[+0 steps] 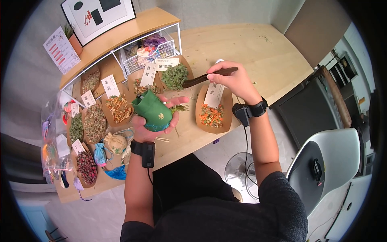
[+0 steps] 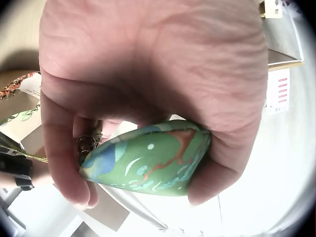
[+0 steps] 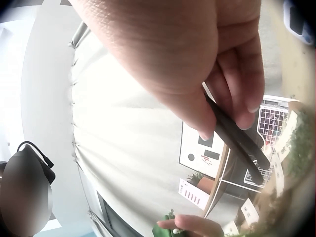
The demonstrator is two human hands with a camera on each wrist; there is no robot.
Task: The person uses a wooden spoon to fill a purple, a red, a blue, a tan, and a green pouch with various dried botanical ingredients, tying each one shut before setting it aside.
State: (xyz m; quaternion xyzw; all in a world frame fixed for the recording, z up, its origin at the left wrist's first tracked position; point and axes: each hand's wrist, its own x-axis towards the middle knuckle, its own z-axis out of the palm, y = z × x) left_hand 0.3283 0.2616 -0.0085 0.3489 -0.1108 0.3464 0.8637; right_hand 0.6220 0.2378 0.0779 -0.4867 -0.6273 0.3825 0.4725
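In the head view my left hand (image 1: 142, 130) holds a green drawstring pouch (image 1: 152, 111), its gathered mouth turned up and a small gold flower on its side. The left wrist view shows thumb and fingers gripping the pouch's patterned bottom (image 2: 153, 160) from both sides. My right hand (image 1: 237, 82) pinches dark brown tongs (image 1: 209, 77) between thumb and fingers. Their tips reach the near right edge of the green dried leaves (image 1: 175, 76), overlapping them in the head view. Two slightly parted prongs (image 3: 242, 143) show in the right wrist view, with nothing visible between them.
A paper tray of orange and green bits (image 1: 212, 116) stands below the right hand. Several labelled trays of dried herbs, including rosebuds (image 1: 86, 167), line the left. Small sachets (image 1: 115, 143) lie near the left forearm. Behind stand a white wire basket (image 1: 163, 51) and a wooden shelf (image 1: 157, 17).
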